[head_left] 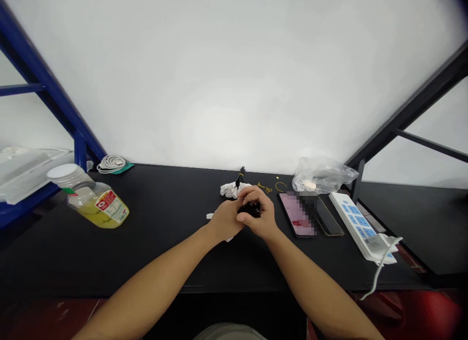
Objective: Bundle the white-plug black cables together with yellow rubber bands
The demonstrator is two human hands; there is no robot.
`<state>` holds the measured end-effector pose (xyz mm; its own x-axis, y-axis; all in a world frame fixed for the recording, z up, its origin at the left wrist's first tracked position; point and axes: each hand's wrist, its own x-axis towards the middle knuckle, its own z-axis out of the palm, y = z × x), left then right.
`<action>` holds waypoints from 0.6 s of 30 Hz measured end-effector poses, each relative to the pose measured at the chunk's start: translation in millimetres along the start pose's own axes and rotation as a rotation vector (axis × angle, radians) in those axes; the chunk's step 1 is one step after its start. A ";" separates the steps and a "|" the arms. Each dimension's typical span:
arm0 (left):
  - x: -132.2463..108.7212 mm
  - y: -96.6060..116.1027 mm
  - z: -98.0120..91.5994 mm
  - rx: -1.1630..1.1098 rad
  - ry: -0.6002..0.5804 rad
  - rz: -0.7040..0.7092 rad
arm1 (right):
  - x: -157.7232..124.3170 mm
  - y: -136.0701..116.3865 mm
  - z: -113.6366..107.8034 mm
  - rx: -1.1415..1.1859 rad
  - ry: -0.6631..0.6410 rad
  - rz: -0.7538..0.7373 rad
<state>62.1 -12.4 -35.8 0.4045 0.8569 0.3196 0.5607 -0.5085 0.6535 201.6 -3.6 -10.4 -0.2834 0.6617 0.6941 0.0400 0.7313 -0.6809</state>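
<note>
Above the middle of the black table, my left hand point(227, 219) and my right hand point(263, 217) meet around a dark bundle point(251, 210), which looks like thin black cable. My right fingers curl over its far side, with the thumb along the near side. The left hand is closed against it, its fingers largely hidden. Just beyond my hands lie white pieces point(228, 189) and a bunch of black wires point(242, 175) bound with a yellow tie. Small white bits point(209, 216) peek out beside and under my left hand.
Yellow twist ties point(268, 189) lie behind my right hand. Two phones, one with a lit screen point(294, 216) and one dark point(329, 218), a white power strip point(353, 218) and a clear plastic bag point(323, 174) are at right. A jar point(91, 198) and coiled white cable point(110, 163) stand left.
</note>
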 end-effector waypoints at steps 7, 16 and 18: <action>3.6 -10.6 8.7 0.034 0.044 0.152 | 4.2 -1.8 -0.3 0.026 -0.221 0.034; 4.7 -25.1 18.6 0.223 0.059 0.298 | 3.6 -2.8 1.5 0.108 -0.238 0.068; 4.6 -22.5 16.4 0.189 0.049 0.262 | 3.3 -1.7 1.6 0.104 -0.239 0.081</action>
<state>63.2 1.6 -60.4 0.5199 0.6958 0.4955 0.5686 -0.7148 0.4072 199.0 -3.0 -7.3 -0.5017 0.6510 0.5696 -0.0230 0.6483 -0.7611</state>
